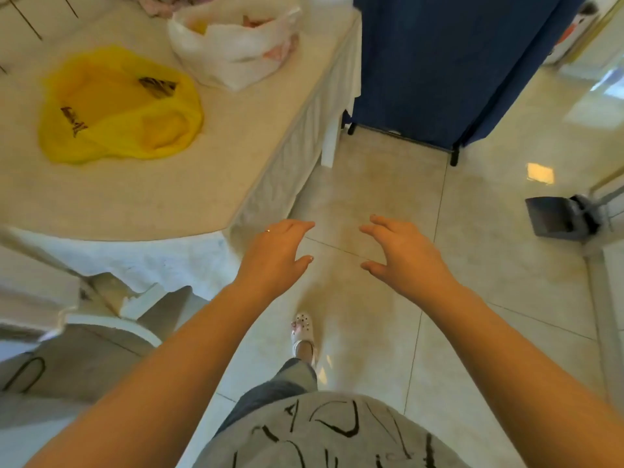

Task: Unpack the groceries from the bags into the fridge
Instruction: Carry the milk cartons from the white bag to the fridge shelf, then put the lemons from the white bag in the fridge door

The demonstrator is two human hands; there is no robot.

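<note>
A yellow plastic bag (118, 106) lies flat and crumpled on the table (141, 197) at the upper left. Behind it stands a white plastic bag (236, 45), open at the top, with pinkish and yellow items showing inside. My left hand (277, 255) and my right hand (401, 255) are stretched out over the floor, to the right of the table's corner. Both hold nothing, with fingers spread and relaxed. The fridge is out of view.
A white chair (111, 319) stands tucked at the table's near edge on the left. A blue cloth-covered rack (439, 62) on dark legs stands beyond the table. A dark dustpan (557, 217) leans at the right. Tiled floor (371, 184) stretches ahead between table and dustpan.
</note>
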